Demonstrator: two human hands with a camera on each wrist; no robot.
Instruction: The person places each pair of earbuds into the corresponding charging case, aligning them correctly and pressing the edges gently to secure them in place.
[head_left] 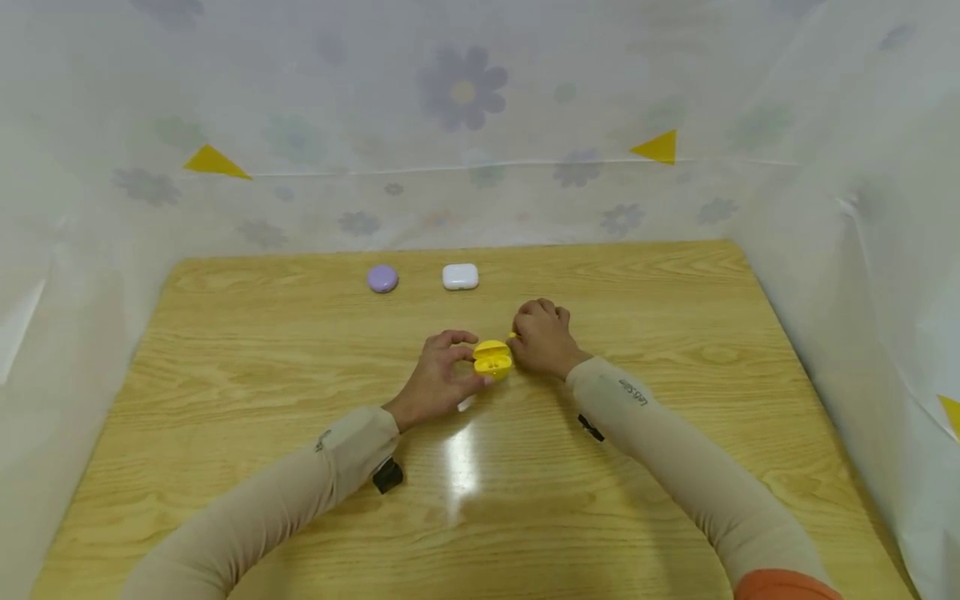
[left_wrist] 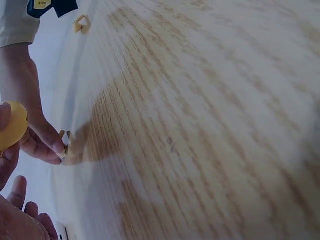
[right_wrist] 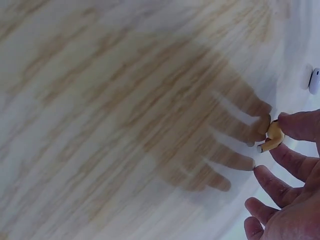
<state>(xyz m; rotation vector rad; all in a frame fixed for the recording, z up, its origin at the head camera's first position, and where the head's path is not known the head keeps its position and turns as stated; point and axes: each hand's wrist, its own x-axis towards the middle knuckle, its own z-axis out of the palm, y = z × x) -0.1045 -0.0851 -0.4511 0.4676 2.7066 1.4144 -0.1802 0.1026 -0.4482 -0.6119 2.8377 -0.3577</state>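
Note:
My left hand [head_left: 437, 377] grips a yellow earbud case [head_left: 492, 367] by its left side, thumb below and fingers behind. The case's lid is flipped up and its inside faces me. Just to the right, my right hand [head_left: 543, 337] is close to the case. In the right wrist view its thumb and fingertips pinch a yellow earbud [right_wrist: 275, 133], with the short stem pointing away from the hand. Most of the earbud is hidden by my fingers in the head view. The left wrist view shows the rounded outside of the case [left_wrist: 16, 125] at the left edge.
Farther back on the wooden table [head_left: 262, 350] lie a round purple case [head_left: 382, 278] and a white earbud case [head_left: 461, 277]. Pale flowered sheeting [head_left: 360, 108] surrounds the table, with yellow triangles [head_left: 213, 162] on it.

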